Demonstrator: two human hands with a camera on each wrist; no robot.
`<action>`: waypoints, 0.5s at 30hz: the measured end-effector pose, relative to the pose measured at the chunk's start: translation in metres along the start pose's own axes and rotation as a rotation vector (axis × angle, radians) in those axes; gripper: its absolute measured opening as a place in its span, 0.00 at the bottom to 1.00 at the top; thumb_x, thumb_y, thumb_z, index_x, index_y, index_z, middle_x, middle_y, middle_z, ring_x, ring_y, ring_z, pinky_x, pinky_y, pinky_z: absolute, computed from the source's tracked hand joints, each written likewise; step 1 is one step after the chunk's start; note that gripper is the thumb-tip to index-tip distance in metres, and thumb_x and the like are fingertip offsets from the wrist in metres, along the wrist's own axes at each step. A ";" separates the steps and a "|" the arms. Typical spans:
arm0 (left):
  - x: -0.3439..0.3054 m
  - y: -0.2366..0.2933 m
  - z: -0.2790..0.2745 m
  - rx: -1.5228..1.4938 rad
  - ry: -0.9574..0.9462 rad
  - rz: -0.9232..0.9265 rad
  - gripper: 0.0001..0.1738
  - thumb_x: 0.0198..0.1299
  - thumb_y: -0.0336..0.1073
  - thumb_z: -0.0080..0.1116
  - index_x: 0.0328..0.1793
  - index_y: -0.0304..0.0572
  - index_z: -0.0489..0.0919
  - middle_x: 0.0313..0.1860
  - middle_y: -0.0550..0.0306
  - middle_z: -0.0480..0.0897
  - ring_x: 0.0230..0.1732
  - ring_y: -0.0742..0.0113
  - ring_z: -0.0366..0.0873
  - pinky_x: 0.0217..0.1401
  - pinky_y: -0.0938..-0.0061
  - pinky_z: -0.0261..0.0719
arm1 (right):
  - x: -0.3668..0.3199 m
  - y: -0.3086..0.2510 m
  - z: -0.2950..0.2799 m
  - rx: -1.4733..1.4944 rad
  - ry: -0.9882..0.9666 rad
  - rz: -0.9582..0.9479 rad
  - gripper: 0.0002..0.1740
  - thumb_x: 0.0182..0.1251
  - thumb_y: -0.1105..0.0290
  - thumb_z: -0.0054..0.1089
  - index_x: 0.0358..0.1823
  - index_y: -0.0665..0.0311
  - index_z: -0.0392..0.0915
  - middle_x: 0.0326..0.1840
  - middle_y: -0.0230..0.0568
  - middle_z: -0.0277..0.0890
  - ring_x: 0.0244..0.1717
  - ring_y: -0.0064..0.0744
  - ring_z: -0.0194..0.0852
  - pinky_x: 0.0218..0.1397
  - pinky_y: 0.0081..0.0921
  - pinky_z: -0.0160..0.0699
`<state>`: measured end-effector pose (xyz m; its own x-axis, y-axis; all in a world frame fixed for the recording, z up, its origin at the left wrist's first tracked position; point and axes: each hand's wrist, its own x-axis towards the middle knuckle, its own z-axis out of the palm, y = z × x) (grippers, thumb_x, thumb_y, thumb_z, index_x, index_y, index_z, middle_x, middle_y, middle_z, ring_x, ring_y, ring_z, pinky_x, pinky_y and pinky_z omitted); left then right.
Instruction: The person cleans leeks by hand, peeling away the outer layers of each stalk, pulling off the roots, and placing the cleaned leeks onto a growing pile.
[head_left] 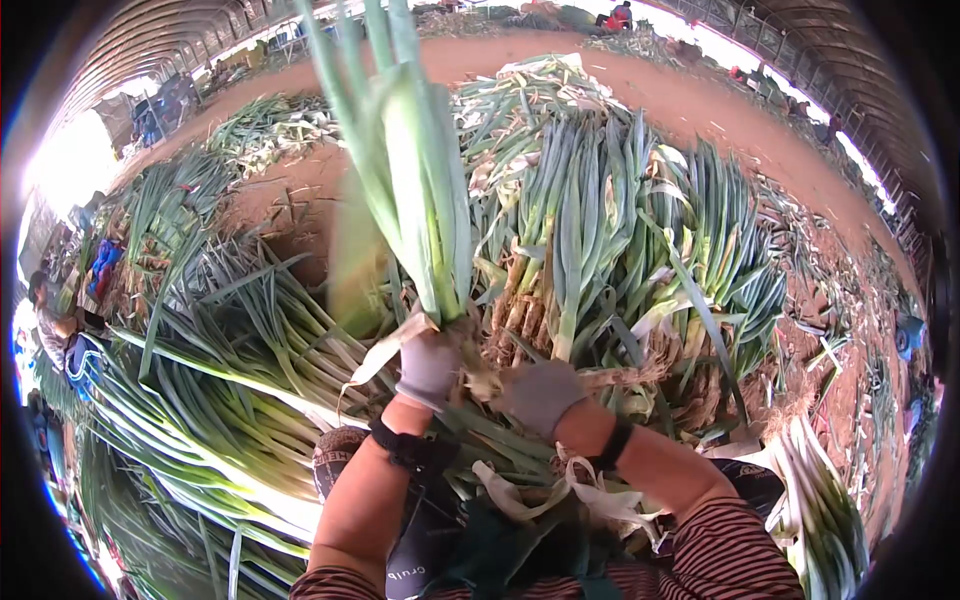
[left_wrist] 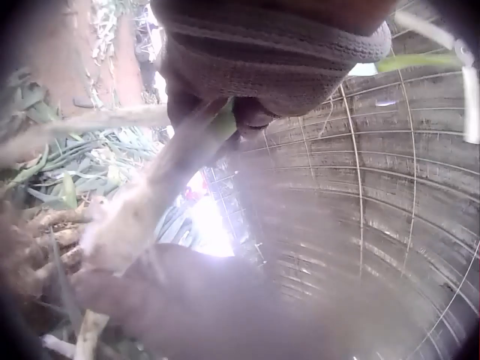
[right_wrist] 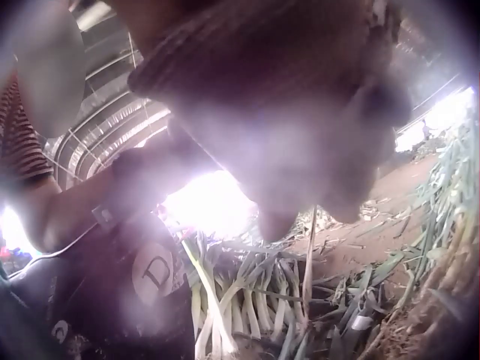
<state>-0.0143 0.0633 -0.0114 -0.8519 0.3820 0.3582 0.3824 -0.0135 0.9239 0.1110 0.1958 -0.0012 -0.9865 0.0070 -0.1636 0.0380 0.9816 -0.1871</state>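
My left hand, in a pale knit glove, grips a large green onion near its root end. Its broad leaves rise upright above the fist, and a dry, peeling outer leaf hangs beside it. In the left wrist view, the pale stalk runs down from the fist to a fuzzy root end. My gloved right hand holds that root end, its blurred fingers laid across it in the left wrist view. The right wrist view shows the back of this hand in shadow, fingers bent downward.
Green onions lie heaped at left, with more rows ahead and a bundle at lower right. Peeled leaves lie by my lap. Beyond is bare reddish soil under an arched roof. A person is at far left.
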 end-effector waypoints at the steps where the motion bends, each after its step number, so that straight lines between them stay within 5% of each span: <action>1: 0.004 -0.009 -0.005 0.143 -0.011 0.111 0.11 0.57 0.22 0.57 0.47 0.37 0.77 0.35 0.59 0.81 0.34 0.71 0.77 0.37 0.75 0.77 | -0.009 0.006 -0.013 0.046 0.066 0.002 0.27 0.60 0.50 0.64 0.52 0.62 0.79 0.42 0.49 0.83 0.43 0.45 0.84 0.43 0.38 0.81; 2: 0.009 -0.014 -0.010 0.285 -0.007 0.224 0.11 0.58 0.22 0.57 0.48 0.38 0.77 0.35 0.61 0.81 0.32 0.73 0.77 0.33 0.78 0.77 | -0.014 0.017 -0.024 0.089 0.134 0.003 0.28 0.59 0.51 0.65 0.55 0.62 0.78 0.44 0.49 0.83 0.44 0.43 0.84 0.43 0.36 0.81; 3: 0.010 -0.019 -0.008 0.077 0.019 0.096 0.08 0.59 0.25 0.58 0.46 0.37 0.78 0.32 0.62 0.80 0.29 0.71 0.77 0.29 0.76 0.77 | -0.010 0.042 -0.024 0.170 0.103 0.153 0.27 0.57 0.56 0.68 0.57 0.59 0.77 0.48 0.47 0.82 0.46 0.39 0.84 0.46 0.35 0.82; 4: 0.013 -0.019 -0.006 -0.131 0.037 -0.030 0.06 0.60 0.27 0.59 0.44 0.37 0.79 0.29 0.63 0.80 0.26 0.70 0.78 0.25 0.74 0.77 | -0.009 0.071 -0.021 0.332 0.336 0.250 0.26 0.57 0.59 0.68 0.56 0.58 0.77 0.46 0.44 0.82 0.45 0.38 0.83 0.48 0.34 0.82; 5: 0.010 0.009 -0.022 -0.315 -0.094 -0.364 0.07 0.60 0.25 0.58 0.45 0.37 0.79 0.30 0.63 0.80 0.26 0.71 0.78 0.25 0.75 0.78 | -0.011 0.096 -0.022 0.490 0.572 0.345 0.24 0.56 0.62 0.68 0.56 0.57 0.77 0.45 0.41 0.82 0.44 0.38 0.83 0.50 0.34 0.83; 6: 0.007 0.002 -0.018 -0.299 -0.102 -0.297 0.10 0.59 0.23 0.56 0.46 0.38 0.79 0.30 0.62 0.80 0.26 0.72 0.78 0.25 0.77 0.77 | -0.016 0.107 -0.031 1.077 0.341 0.523 0.21 0.59 0.67 0.65 0.55 0.58 0.77 0.43 0.37 0.81 0.41 0.37 0.82 0.52 0.30 0.83; 7: 0.003 -0.044 -0.021 -0.155 -0.169 -0.166 0.08 0.59 0.25 0.59 0.45 0.40 0.80 0.32 0.64 0.81 0.28 0.74 0.76 0.27 0.77 0.75 | -0.018 0.111 -0.023 0.742 0.478 0.195 0.19 0.61 0.68 0.63 0.54 0.58 0.77 0.42 0.37 0.81 0.39 0.35 0.81 0.49 0.29 0.83; 9: -0.005 -0.081 -0.019 -0.057 -0.248 -0.101 0.07 0.58 0.27 0.61 0.43 0.42 0.81 0.35 0.65 0.81 0.32 0.76 0.76 0.31 0.77 0.73 | -0.005 0.098 0.016 0.411 0.406 -0.024 0.18 0.59 0.67 0.61 0.53 0.55 0.78 0.41 0.43 0.80 0.42 0.39 0.80 0.50 0.34 0.79; 10: -0.006 -0.047 -0.007 -0.112 -0.224 -0.251 0.06 0.59 0.29 0.61 0.43 0.42 0.81 0.36 0.65 0.81 0.35 0.76 0.76 0.33 0.77 0.74 | 0.002 0.093 0.036 0.257 0.396 -0.137 0.18 0.59 0.67 0.60 0.52 0.53 0.79 0.41 0.45 0.80 0.44 0.42 0.80 0.51 0.36 0.77; 11: -0.008 -0.012 0.005 -0.169 -0.187 -0.400 0.06 0.60 0.30 0.61 0.43 0.41 0.81 0.37 0.65 0.81 0.37 0.75 0.77 0.35 0.77 0.75 | 0.014 0.057 0.026 0.529 0.165 -0.099 0.17 0.63 0.70 0.55 0.54 0.54 0.78 0.41 0.49 0.79 0.46 0.47 0.79 0.52 0.39 0.76; 12: -0.009 -0.022 0.010 -0.137 -0.142 -0.268 0.09 0.61 0.34 0.60 0.46 0.40 0.78 0.32 0.65 0.78 0.26 0.76 0.71 0.24 0.79 0.69 | 0.023 0.037 0.035 0.745 0.294 -0.093 0.15 0.65 0.64 0.56 0.51 0.58 0.79 0.41 0.51 0.80 0.43 0.49 0.80 0.49 0.39 0.77; 13: -0.011 -0.028 0.007 -0.183 -0.142 -0.252 0.12 0.62 0.36 0.61 0.48 0.39 0.78 0.35 0.64 0.79 0.30 0.75 0.73 0.30 0.77 0.72 | 0.031 0.017 0.044 0.951 0.428 -0.115 0.16 0.67 0.59 0.57 0.49 0.61 0.80 0.41 0.53 0.80 0.40 0.51 0.80 0.46 0.40 0.78; 14: -0.011 -0.026 0.005 -0.221 -0.126 -0.241 0.14 0.63 0.38 0.62 0.50 0.39 0.78 0.38 0.63 0.80 0.33 0.73 0.75 0.35 0.76 0.75 | 0.058 0.015 0.069 0.959 0.246 0.111 0.17 0.63 0.58 0.63 0.46 0.63 0.81 0.38 0.49 0.82 0.35 0.41 0.80 0.41 0.36 0.78; 15: -0.011 -0.014 0.013 -0.300 -0.138 -0.203 0.17 0.64 0.40 0.63 0.53 0.37 0.77 0.41 0.61 0.80 0.38 0.71 0.76 0.41 0.74 0.76 | 0.045 0.021 0.059 1.109 0.316 0.093 0.17 0.63 0.59 0.64 0.45 0.65 0.81 0.37 0.47 0.81 0.35 0.37 0.79 0.40 0.34 0.78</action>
<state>-0.0055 0.0713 -0.0301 -0.8356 0.5252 0.1611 0.0718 -0.1864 0.9799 0.0767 0.2060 -0.0693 -0.9624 0.2715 -0.0007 0.0766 0.2692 -0.9600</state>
